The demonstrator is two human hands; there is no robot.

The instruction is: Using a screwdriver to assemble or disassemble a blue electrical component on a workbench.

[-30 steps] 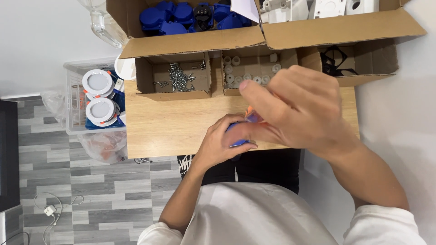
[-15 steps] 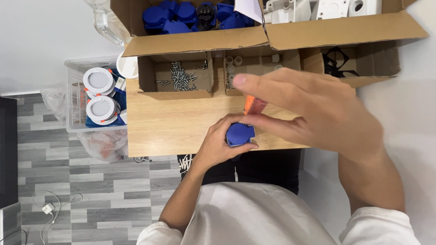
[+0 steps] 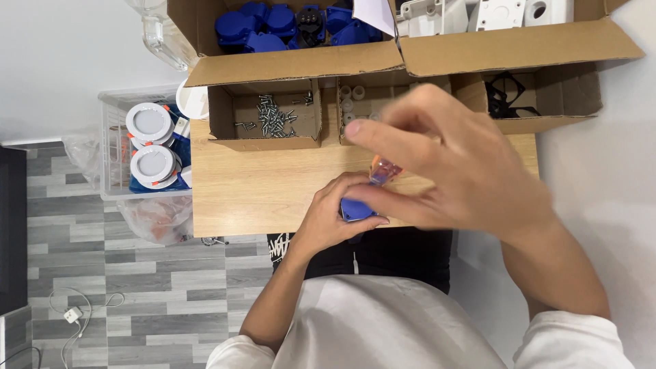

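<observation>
I see the small blue part at the wooden table's near edge, my left hand clamped around it. My right hand pinches an orange-handled screwdriver above it. Behind, one open cardboard box holds loose screws; a bigger box holds blue housings.
</observation>
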